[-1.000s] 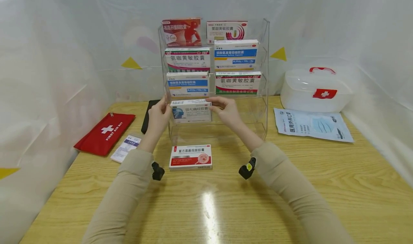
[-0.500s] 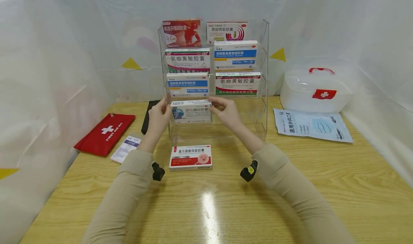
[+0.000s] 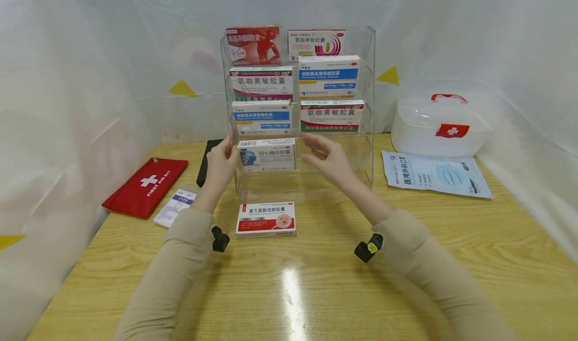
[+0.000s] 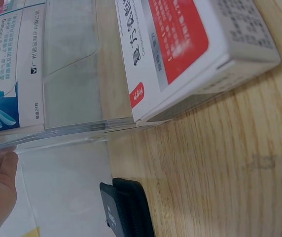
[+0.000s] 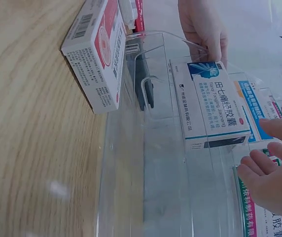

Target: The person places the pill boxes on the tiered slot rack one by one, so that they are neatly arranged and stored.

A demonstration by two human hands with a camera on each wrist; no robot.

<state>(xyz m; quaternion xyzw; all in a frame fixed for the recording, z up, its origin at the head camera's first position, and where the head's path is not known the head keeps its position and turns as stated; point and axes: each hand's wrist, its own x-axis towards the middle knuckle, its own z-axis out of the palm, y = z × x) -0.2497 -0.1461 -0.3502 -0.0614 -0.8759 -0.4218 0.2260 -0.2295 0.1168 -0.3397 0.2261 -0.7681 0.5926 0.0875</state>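
A clear acrylic display rack point(image 3: 334, 180) stands on the table with medicine boxes on its tiers. On the left of its second tier from the bottom sits a white-and-blue medicine box point(image 3: 268, 156), lettering facing front. My left hand point(image 3: 221, 163) pinches the rack's left side edge by the box's left end; in the left wrist view its fingers point(image 4: 0, 168) curl outside the clear side panel. Just off the box's right end is my right hand point(image 3: 331, 160), fingers loosely bent and apart, holding nothing. A red-and-white medicine box point(image 3: 265, 219) lies flat in front of the rack.
Several boxes, such as a red one point(image 3: 254, 46), fill the upper tiers. Left are a red first aid pouch point(image 3: 145, 188), a small white-and-purple packet point(image 3: 176, 206) and a black case point(image 3: 205, 165). Right are a white first aid box point(image 3: 420, 125) and a mask packet point(image 3: 435, 174).
My right hand has let go of the white-and-blue box's right end and drawn back to the right. The box stays in its tier, and my left hand keeps its place.
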